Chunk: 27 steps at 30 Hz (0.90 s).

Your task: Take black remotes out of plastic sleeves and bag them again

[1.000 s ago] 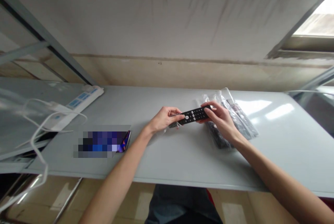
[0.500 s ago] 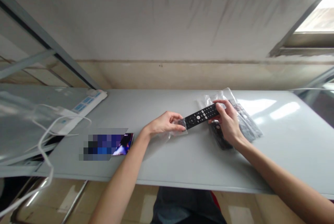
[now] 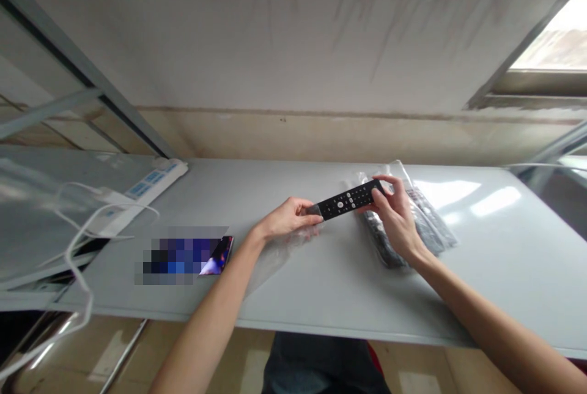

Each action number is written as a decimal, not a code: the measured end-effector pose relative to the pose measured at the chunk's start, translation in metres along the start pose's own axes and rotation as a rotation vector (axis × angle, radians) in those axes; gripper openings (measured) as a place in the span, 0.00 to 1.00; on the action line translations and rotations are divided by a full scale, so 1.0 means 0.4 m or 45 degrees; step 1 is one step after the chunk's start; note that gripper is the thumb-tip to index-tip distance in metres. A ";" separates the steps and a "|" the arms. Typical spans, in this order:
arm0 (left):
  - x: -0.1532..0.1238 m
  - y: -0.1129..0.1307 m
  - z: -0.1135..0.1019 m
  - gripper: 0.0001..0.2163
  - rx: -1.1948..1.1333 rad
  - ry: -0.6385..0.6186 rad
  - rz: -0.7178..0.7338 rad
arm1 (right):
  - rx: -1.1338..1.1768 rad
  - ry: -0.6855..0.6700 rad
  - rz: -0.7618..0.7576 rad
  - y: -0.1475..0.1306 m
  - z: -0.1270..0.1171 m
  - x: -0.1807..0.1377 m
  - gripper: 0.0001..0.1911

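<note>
A black remote control with white buttons is held above the grey table. My right hand grips its far end between thumb and fingers. My left hand is closed on the mouth of a clear plastic sleeve, which lies limp on the table towards me. The remote's near end sits at that mouth, just inside it.
A pile of bagged black remotes lies right behind my right hand. A phone with a lit screen rests to the left. A white power strip with trailing white cables occupies the far left. A wall rises behind the table.
My right hand has shifted the remote slightly right and back again, keeping its near end at the sleeve mouth in my left hand. The view rocked a little.
</note>
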State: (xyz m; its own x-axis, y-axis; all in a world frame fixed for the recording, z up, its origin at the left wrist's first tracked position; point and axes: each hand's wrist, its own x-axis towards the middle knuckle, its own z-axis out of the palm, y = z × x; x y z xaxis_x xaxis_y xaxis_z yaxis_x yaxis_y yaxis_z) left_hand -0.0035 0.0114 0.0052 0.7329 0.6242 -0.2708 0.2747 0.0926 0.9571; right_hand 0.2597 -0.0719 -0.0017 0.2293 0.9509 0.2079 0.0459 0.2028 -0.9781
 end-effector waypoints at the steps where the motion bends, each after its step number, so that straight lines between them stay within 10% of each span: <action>1: -0.002 0.003 0.001 0.23 0.009 -0.007 -0.002 | -0.022 -0.007 -0.010 -0.005 0.001 -0.001 0.19; 27: 0.011 0.009 0.052 0.21 0.051 0.066 0.259 | -0.088 -0.080 -0.006 -0.023 0.043 -0.042 0.22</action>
State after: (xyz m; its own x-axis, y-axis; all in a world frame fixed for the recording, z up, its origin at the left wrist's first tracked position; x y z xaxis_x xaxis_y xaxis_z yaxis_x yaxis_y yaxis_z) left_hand 0.0136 -0.0016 0.0052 0.7428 0.6662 -0.0661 0.1498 -0.0692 0.9863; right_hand 0.2387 -0.0858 0.0036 0.1678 0.9631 0.2105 0.1142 0.1931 -0.9745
